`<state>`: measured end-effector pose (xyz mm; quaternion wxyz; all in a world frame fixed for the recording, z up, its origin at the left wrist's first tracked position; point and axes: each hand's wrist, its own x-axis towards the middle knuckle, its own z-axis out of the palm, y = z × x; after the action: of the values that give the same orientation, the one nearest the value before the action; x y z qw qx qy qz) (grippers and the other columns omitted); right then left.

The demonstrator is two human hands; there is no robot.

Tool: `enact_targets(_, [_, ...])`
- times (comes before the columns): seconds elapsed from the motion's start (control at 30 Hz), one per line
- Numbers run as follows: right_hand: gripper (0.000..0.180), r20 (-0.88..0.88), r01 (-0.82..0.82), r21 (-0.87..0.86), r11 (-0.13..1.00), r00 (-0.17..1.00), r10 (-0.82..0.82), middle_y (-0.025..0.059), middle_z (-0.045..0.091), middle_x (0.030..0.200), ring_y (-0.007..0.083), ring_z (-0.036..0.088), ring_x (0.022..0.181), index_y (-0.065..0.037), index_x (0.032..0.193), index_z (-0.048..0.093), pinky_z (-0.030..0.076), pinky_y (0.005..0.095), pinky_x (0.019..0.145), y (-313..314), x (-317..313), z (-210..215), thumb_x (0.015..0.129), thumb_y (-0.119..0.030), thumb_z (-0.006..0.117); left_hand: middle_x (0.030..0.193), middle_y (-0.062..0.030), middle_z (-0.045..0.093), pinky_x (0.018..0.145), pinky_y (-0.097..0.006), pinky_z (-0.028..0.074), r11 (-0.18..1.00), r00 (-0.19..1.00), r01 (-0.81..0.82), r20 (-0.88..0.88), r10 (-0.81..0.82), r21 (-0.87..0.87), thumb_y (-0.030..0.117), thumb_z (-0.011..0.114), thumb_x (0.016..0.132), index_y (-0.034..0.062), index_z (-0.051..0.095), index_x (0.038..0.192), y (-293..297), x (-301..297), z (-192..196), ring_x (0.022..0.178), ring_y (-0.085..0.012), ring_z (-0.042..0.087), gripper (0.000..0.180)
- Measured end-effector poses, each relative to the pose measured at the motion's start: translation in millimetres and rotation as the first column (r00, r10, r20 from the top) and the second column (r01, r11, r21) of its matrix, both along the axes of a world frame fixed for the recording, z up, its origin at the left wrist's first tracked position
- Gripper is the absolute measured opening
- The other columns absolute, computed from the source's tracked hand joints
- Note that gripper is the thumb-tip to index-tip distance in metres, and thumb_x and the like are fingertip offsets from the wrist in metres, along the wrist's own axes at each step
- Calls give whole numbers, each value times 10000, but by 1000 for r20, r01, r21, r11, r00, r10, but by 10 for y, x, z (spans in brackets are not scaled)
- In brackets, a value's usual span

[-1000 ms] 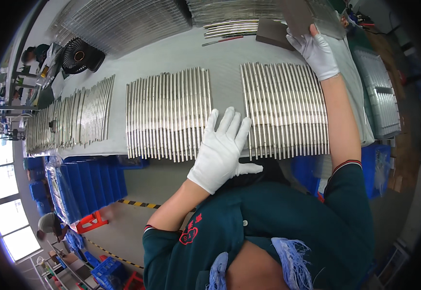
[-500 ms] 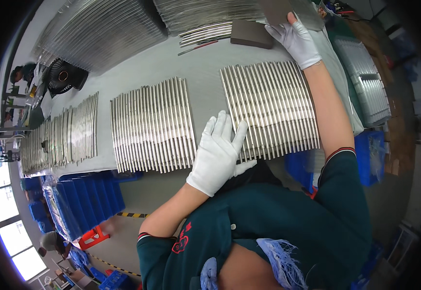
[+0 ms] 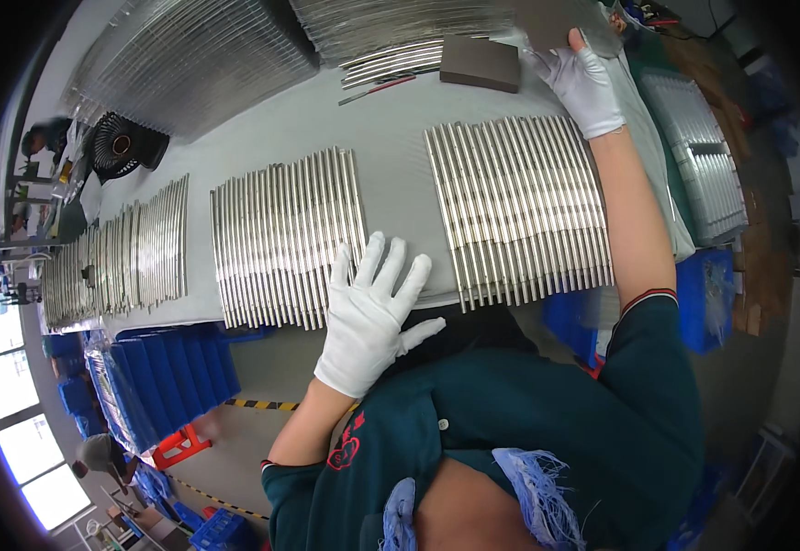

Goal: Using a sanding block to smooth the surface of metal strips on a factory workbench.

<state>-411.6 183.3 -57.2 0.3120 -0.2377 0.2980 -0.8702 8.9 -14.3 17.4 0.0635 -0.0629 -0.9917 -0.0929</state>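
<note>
My left hand (image 3: 370,317), in a white glove, has its fingers spread. Its fingertips lie over the near right corner of the middle row of silvery metal rods (image 3: 285,234), and nothing is in its grasp. To its right lies another row of metal rods (image 3: 519,207). My right hand (image 3: 585,90), gloved with the thumb tip bare, reaches to the far right of the table and grips a flat brown block (image 3: 551,23), partly blurred and cut by the dark rim. A similar brown block (image 3: 480,64) rests on the table just left of that hand.
A third rod row (image 3: 134,253) lies at the left, near a black fan (image 3: 124,145). Stacked clear plastic trays (image 3: 198,69) stand at the back. A thin red-handled tool (image 3: 378,89) lies by some loose rods (image 3: 391,66). Blue bins (image 3: 175,381) stand below the table edge.
My left hand has moved left from the right-hand rods to the middle row, its fingers spreading. My right hand has shifted slightly right with the brown block.
</note>
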Motion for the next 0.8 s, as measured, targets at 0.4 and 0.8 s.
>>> enact_targets(0.4, [465,7,-227,-159,961,973,231,135,561,1399,306,553,1274,-20,1390,465,432,501,1127,-41,86,53,1009,-256,589,1293,-77,597,1070,-526,379,995,993,-71,-95,64,-75,195,755,805,122,598,1241,-280,255,-250,1242,-294,556,470])
enact_targets(0.8, [476,-214,107,179,978,974,-68,123,616,1306,252,583,1232,-47,1422,467,464,435,1088,-67,328,368,1010,-243,602,1182,-78,636,976,-484,468,998,983,63,-176,-59,17,348,784,730,123,628,1113,-367,281,-222,1108,-298,628,471])
